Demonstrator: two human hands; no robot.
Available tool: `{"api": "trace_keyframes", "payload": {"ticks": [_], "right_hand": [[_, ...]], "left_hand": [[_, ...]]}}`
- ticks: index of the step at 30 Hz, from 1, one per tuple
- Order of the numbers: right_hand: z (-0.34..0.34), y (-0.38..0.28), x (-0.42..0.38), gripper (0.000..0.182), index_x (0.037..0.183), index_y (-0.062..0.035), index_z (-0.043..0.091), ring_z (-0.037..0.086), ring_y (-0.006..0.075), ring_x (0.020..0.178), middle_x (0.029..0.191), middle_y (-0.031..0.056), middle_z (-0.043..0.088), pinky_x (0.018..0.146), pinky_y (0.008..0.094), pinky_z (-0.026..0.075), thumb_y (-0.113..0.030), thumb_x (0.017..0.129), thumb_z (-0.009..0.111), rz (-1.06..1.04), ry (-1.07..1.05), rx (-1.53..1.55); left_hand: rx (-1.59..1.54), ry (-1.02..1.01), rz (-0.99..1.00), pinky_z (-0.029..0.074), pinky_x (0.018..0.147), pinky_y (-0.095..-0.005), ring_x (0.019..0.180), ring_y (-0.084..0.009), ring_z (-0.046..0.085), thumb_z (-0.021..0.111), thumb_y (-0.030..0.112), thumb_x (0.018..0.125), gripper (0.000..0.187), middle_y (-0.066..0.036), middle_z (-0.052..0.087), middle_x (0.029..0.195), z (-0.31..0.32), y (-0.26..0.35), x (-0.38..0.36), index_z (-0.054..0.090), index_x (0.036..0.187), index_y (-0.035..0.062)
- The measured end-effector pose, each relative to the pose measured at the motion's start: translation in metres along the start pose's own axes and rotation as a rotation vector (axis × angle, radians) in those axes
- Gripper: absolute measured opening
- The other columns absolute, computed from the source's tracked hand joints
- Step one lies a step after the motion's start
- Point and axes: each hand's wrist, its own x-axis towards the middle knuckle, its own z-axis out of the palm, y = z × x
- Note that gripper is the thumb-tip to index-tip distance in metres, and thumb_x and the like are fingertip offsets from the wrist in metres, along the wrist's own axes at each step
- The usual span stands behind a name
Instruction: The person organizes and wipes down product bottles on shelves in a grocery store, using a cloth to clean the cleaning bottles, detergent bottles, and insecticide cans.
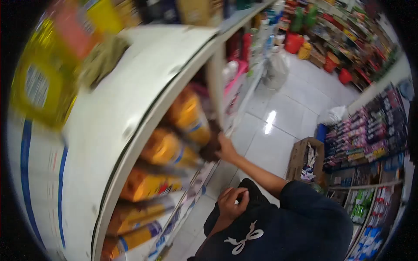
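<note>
My right hand (226,148) reaches to the shelf, its fingers closed on a dark brown, cloth-like bundle (211,142); blur hides what it is exactly. Just left of that bundle stands a row of orange-gold packages (189,118) with blue bands and clear lower parts, lined up along the shelf (130,143) beneath a white top. Close to my lap is my left hand (234,202), fingers curled in and thumb bent into a loop, with nothing visible in it.
A yellow bottle or pack (41,82) and an olive cloth (104,58) are on the white top (143,56). Across the tiled floor (261,126) stand an open cardboard box (300,158), a whitish sack (276,67), red buckets (294,43) and racks of packets (370,130).
</note>
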Motion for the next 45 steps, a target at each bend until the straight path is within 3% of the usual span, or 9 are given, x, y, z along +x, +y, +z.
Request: {"api": "trace_keyframes", "payload": {"ticks": [3,8,12,18,23,26,34,38,45], "right_hand": [[-0.032,0.009,0.002,0.028,0.082,0.0034,0.05,0.051,0.0347,0.067,0.071,0.0198,0.048,0.066,0.0356,0.043,-0.002,0.055,0.055,-0.105,0.188,0.15],[-0.122,0.032,-0.02,0.027,0.086,0.0038,0.057,0.054,0.0151,0.076,0.079,0.0126,0.06,0.07,0.0268,0.043,0.0,0.061,0.049,0.627,0.121,0.511],[-0.178,0.12,-0.043,0.022,0.087,0.0045,0.056,0.052,0.0108,0.075,0.078,0.0058,0.06,0.068,0.0267,0.044,0.0,0.067,0.049,0.696,0.431,0.488],[-0.29,0.251,-0.074,0.029,0.104,-0.0013,0.052,0.054,0.0161,0.087,0.093,0.0093,0.058,0.075,0.0297,0.043,-0.017,0.079,0.051,1.059,0.203,0.623],[-0.405,0.317,-0.037,0.027,0.104,-0.0016,0.052,0.053,0.017,0.089,0.105,0.01,0.055,0.079,0.0304,0.043,-0.014,0.08,0.052,0.844,0.383,0.795],[-0.477,0.346,0.006,0.027,0.102,0.0004,0.053,0.053,0.0163,0.089,0.102,0.01,0.056,0.078,0.0306,0.044,-0.013,0.079,0.055,1.092,0.527,1.016],[-0.591,0.56,0.094,0.031,0.1,-0.0075,0.057,0.059,0.0163,0.078,0.083,0.0085,0.062,0.068,0.0307,0.046,-0.014,0.07,0.06,1.127,0.2,0.265],[-0.66,0.678,0.165,0.044,0.107,-0.0098,0.052,0.056,0.0349,0.081,0.086,0.0178,0.06,0.07,0.0399,0.045,-0.017,0.064,0.059,1.134,-0.115,-0.162],[-0.804,0.806,0.281,0.045,0.107,-0.0058,0.04,0.059,0.0278,0.081,0.085,0.0167,0.059,0.07,0.0347,0.046,-0.012,0.067,0.059,0.935,0.381,0.001]], "left_hand": [[-0.034,-0.103,-0.014,0.043,0.05,-0.029,0.053,-0.0208,0.054,0.061,0.007,0.069,0.005,-0.005,0.056,0.06,0.036,-0.011,0.016,0.057,0.072,0.0054],[-0.067,-0.37,0.002,0.044,0.052,-0.0315,0.056,-0.0221,0.057,0.062,0.009,0.07,0.005,-0.006,0.058,0.062,0.114,-0.015,0.06,0.058,0.071,0.0057],[-0.099,-0.526,-0.044,0.045,0.053,-0.0323,0.058,-0.0231,0.058,0.061,0.01,0.071,0.006,-0.007,0.058,0.062,0.204,-0.031,0.11,0.058,0.071,0.0049],[-0.174,-0.666,-0.182,0.045,0.053,-0.0313,0.057,-0.022,0.058,0.056,0.017,0.077,0.016,-0.009,0.059,0.06,0.375,-0.028,0.226,0.059,0.072,0.0022],[-0.193,-0.773,-0.173,0.045,0.052,-0.0273,0.057,-0.0187,0.059,0.055,0.02,0.08,0.021,-0.009,0.06,0.063,0.497,0.003,0.339,0.06,0.071,0.0014],[-0.326,-0.653,-0.253,0.045,0.053,-0.0275,0.059,-0.0185,0.059,0.059,0.018,0.077,0.017,-0.01,0.061,0.07,0.572,0.01,0.385,0.062,0.072,0.0024],[-0.146,-0.9,-0.21,0.046,0.063,-0.0283,0.069,-0.0214,0.06,0.062,0.018,0.074,0.016,-0.011,0.062,0.075,0.76,-0.075,0.512,0.064,0.082,0.0046],[-0.004,-0.787,-0.341,0.046,0.061,-0.0298,0.064,-0.0225,0.06,0.055,0.019,0.077,0.019,-0.012,0.061,0.066,0.866,-0.14,0.597,0.064,0.076,0.0026],[-0.12,-0.74,-0.189,0.046,0.059,-0.0268,0.062,-0.0192,0.061,0.053,0.018,0.08,0.02,-0.012,0.062,0.07,1.053,-0.086,0.817,0.063,0.077,0.0002]]}}
